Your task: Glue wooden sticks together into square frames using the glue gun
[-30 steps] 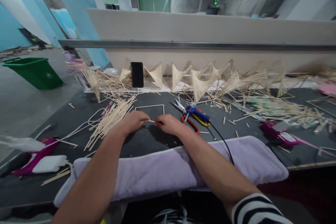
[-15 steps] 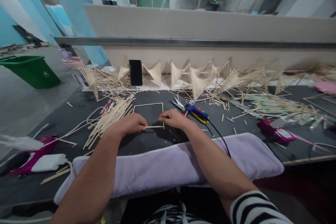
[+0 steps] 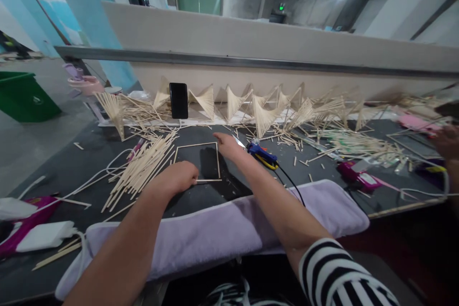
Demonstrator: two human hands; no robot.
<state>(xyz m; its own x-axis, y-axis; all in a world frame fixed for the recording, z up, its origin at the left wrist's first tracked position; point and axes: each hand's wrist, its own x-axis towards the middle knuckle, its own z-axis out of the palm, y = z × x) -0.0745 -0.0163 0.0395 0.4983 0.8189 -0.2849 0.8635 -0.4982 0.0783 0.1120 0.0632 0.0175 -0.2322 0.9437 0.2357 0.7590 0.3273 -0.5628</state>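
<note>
A square frame of thin wooden sticks (image 3: 195, 144) lies flat on the dark table. My left hand (image 3: 183, 174) is closed at its near side, thumb and fingers pinching the near stick by the left corner, which the hand covers. My right hand (image 3: 227, 145) is over the far right corner, its fingers drawn together and pointing left; whether anything is between them is hidden. Just right of that hand lie scissors (image 3: 239, 142), partly covered by the forearm, and a blue glue gun (image 3: 261, 152) with a black cord. A pile of loose sticks (image 3: 143, 167) lies left of the frame.
Twisted stick models (image 3: 263, 112) line the back, with a black phone (image 3: 178, 100) upright among them. A lilac cushion (image 3: 215, 229) lies along the front edge. Magenta devices (image 3: 358, 175) and white cables sit at both sides. Another person's hand (image 3: 446, 141) shows at far right.
My right hand has moved away from me, from the frame's right side to its far right corner. My left hand stays at the near stick. Another person's hand has appeared at right.
</note>
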